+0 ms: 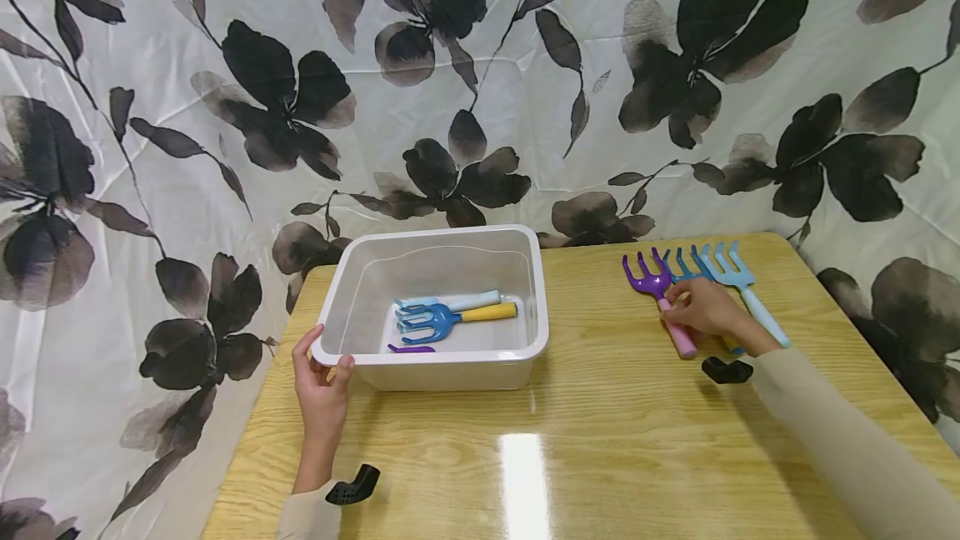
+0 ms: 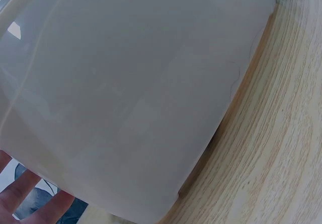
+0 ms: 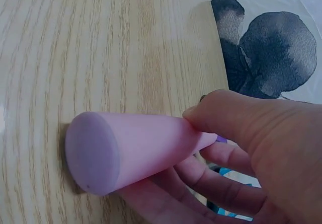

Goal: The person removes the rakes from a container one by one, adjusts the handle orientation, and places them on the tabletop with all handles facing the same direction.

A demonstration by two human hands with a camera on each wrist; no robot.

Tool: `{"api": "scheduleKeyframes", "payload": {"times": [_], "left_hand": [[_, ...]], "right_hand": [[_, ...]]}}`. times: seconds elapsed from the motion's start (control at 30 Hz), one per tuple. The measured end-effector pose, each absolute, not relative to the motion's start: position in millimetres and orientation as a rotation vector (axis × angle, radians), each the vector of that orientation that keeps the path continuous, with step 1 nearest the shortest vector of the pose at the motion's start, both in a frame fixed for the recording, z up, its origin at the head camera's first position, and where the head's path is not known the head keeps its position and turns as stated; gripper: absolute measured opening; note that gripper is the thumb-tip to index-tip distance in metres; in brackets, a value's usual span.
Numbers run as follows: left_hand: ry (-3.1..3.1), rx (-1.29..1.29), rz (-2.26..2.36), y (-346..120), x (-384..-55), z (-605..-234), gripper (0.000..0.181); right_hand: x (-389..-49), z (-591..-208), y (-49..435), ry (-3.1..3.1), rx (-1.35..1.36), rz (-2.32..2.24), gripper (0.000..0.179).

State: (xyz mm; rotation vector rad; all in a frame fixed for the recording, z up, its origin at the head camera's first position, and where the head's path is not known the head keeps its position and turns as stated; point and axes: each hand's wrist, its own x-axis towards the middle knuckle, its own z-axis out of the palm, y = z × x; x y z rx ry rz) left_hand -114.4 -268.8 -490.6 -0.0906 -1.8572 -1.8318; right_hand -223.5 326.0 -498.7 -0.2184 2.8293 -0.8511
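My right hand [image 1: 708, 307] pinches the pink handle [image 3: 136, 143] of a purple hand fork [image 1: 649, 280] at the table's right; its tines point away from me. Just right of it lies a blue hand fork [image 1: 684, 267], partly hidden by the hand, then a light blue hand fork [image 1: 731, 269]. My left hand [image 1: 321, 394] grips the near left corner of a white plastic bin [image 1: 442, 369], thumb at the front and fingers round the side. Inside the bin are a blue hand fork with a yellow handle [image 1: 487, 312], a light blue one [image 1: 474, 301] and a purple piece [image 1: 411, 349], mostly hidden by the front wall.
The bin and loose forks stand on a wooden table [image 1: 600, 440], whose back edge meets a floral cloth [image 1: 570, 107]. Black wrist devices [image 1: 727, 370] sit at both sleeves. The bin's side wall [image 2: 131, 93] fills most of the left wrist view.
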Motion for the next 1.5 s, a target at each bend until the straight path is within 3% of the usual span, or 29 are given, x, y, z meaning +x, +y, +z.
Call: {"api": "scheduleKeyframes", "payload": {"times": [0.7, 1.5], "left_hand": [[-1.862, -0.118, -1.806, -268.8, -115.1, -489.7, 0.061], [-1.867, -0.115, -1.771, -272.1, -116.3, -496.3, 0.063]], "right_hand": [[-224.2, -496.5, 324.0, 2.637, -0.061, -0.933, 0.039], [-224.7, -486.6, 319.2, 2.772, -0.222, -0.713, 0.035]]}}
